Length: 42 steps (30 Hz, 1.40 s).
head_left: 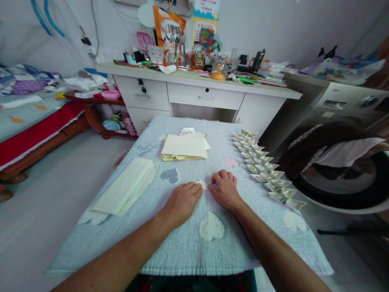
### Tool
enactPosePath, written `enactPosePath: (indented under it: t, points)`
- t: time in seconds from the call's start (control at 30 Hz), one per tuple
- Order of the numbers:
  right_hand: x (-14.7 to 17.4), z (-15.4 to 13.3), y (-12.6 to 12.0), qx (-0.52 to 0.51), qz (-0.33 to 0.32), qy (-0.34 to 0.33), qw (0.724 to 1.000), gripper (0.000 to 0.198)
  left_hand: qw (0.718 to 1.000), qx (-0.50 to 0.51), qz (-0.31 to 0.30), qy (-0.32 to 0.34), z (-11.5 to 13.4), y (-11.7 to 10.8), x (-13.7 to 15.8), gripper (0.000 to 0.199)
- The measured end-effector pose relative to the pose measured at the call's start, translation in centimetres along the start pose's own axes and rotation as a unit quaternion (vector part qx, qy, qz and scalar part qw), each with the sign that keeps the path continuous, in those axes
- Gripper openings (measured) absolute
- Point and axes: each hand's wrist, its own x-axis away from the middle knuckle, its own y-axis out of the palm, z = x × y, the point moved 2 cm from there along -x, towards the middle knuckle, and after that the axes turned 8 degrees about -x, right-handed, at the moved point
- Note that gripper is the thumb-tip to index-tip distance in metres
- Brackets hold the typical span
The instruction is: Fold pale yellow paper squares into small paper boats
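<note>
A: Left over?
B: Worktop (182, 257): pale sheets (124, 188) at nine o'clock, cream stack (184, 146) at eleven. Look unused.
A: Centre?
B: Small folded paper (203, 184), seemingly part-done. Left hand (184, 198) has fingers pinching it; right hand (226, 190) beside, fingers parted, gripping nothing.
A: Done?
B: Folded row (261, 168), two to three o'clock, looks finished.

- left hand (186, 201): bare; rounded knuckles; nail detail too small to tell.
- right hand (225, 187): bare; thumb and fingers separate in outline.
- left forearm (121, 251): bare over full visible length; smooth contour, narrowing to a plain wrist.
- right forearm (273, 239): bare over full visible length; same tapered form.
- garment at lap (194, 283): dark, with small red patches; dark green towards the sides; mostly hidden, type indeterminable.
</note>
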Motion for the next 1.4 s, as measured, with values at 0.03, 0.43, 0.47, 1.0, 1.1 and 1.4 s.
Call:
enactPosePath:
  t: [0.03,0.43,0.47,1.0,1.1,1.4]
  points:
    - [0.0,0.1,0.0,-0.003,-0.002,-0.001,1.000,0.018,1.000,0.002,0.000,0.000,0.0,0.0,0.0,0.023]
    - [0.3,-1.4,-0.6,-0.107,0.000,-0.119,0.987,0.012,0.999,0.052,-0.001,-0.017,-0.3,-0.3,-0.4,0.022]
    - [0.3,-1.6,-0.4,-0.107,-0.015,-0.129,0.986,0.012,0.998,0.064,0.002,-0.020,-0.4,-0.2,-0.5,0.022]
    - [-0.2,-2.1,0.3,-0.061,-0.078,-0.108,0.989,0.011,0.960,0.127,0.005,-0.251,-2.6,-0.2,-0.7,0.012]
    - [-0.3,-2.1,-0.1,-0.048,-0.106,-0.110,0.987,0.012,0.959,0.109,-0.018,-0.261,-2.4,-0.4,-0.6,0.011]
    - [-1.4,-3.1,-0.6,0.010,-0.147,-0.093,0.985,0.022,0.956,0.101,-0.056,-0.270,-3.2,-0.8,0.2,0.006]
